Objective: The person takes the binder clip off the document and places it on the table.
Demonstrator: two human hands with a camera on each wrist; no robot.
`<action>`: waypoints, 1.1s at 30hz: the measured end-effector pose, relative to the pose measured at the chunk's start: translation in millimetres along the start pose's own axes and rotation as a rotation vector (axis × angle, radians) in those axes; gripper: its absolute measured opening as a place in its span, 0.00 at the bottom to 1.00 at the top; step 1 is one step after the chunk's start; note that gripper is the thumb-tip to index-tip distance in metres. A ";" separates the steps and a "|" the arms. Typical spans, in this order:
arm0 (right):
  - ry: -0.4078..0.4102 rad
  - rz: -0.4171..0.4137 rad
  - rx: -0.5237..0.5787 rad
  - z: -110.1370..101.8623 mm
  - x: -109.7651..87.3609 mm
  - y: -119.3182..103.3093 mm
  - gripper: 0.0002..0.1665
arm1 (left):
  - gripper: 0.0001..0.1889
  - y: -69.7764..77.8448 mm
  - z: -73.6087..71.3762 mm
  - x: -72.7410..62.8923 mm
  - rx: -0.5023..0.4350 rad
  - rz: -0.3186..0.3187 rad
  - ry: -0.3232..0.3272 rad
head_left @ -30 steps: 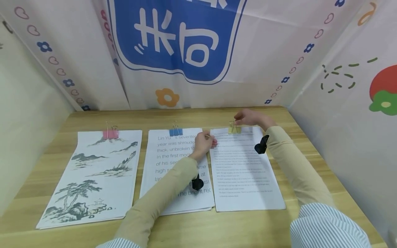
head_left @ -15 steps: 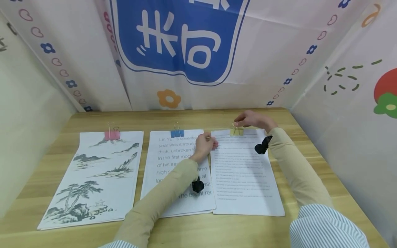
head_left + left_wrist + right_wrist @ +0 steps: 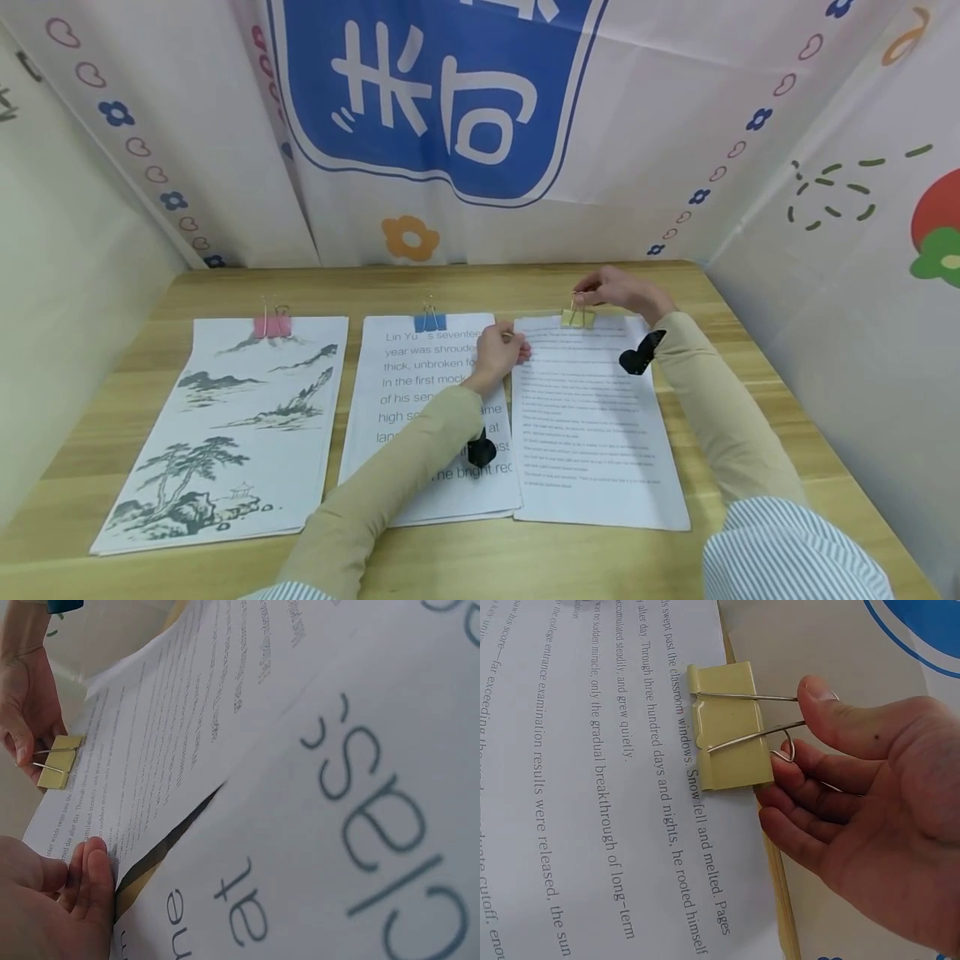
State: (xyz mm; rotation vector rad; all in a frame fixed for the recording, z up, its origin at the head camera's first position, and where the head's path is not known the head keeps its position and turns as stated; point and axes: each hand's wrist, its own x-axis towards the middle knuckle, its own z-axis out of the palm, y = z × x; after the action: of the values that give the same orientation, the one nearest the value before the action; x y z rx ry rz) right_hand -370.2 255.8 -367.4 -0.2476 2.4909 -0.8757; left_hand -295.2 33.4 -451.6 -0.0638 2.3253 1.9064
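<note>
In the head view my right hand (image 3: 618, 292) is at the top of the right-hand sheets (image 3: 588, 417), which bear small print. Thumb and fingers pinch the wire handles of a yellow binder clip (image 3: 731, 727), whose jaws sit over the top edge of the paper. My left hand (image 3: 498, 354) rests at the upper left edge of the same sheets, fingers bent, with the fingertips (image 3: 97, 870) against the paper's edge. Under the left forearm lies the middle stack (image 3: 390, 492) in large print, with a blue binder clip (image 3: 430, 322) at its top.
To the left, a stack with an ink landscape (image 3: 281, 467) carries a pink binder clip (image 3: 272, 326). All three stacks lie side by side on the wooden table (image 3: 480, 558). A printed cloth backdrop (image 3: 630, 125) rises behind the table, with walls on both sides.
The right-hand sheets and yellow clip have shifted slightly; their lower edge now sits closer to me. My right hand moved slightly right with the clip, while the left hand stays nearly in place.
</note>
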 end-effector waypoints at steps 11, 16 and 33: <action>0.134 -0.080 0.055 -13.5 -7.6 10.0 0.27 | 0.15 -0.1 4.6 1.9 0.018 -0.022 0.009; 0.179 -0.083 0.066 -27.7 -15.7 15.2 0.27 | 0.13 1.3 6.3 2.8 0.027 -0.027 0.030; 0.177 0.081 -0.026 -56.5 -71.5 89.1 0.36 | 0.11 2.9 10.3 8.9 0.059 -0.073 0.067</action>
State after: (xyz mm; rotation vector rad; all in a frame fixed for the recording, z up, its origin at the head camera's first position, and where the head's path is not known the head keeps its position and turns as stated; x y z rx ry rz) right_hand -337.4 378.5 -357.6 -0.0801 2.6563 -0.8665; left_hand -303.5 44.5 -451.9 -0.2065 2.3861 1.8275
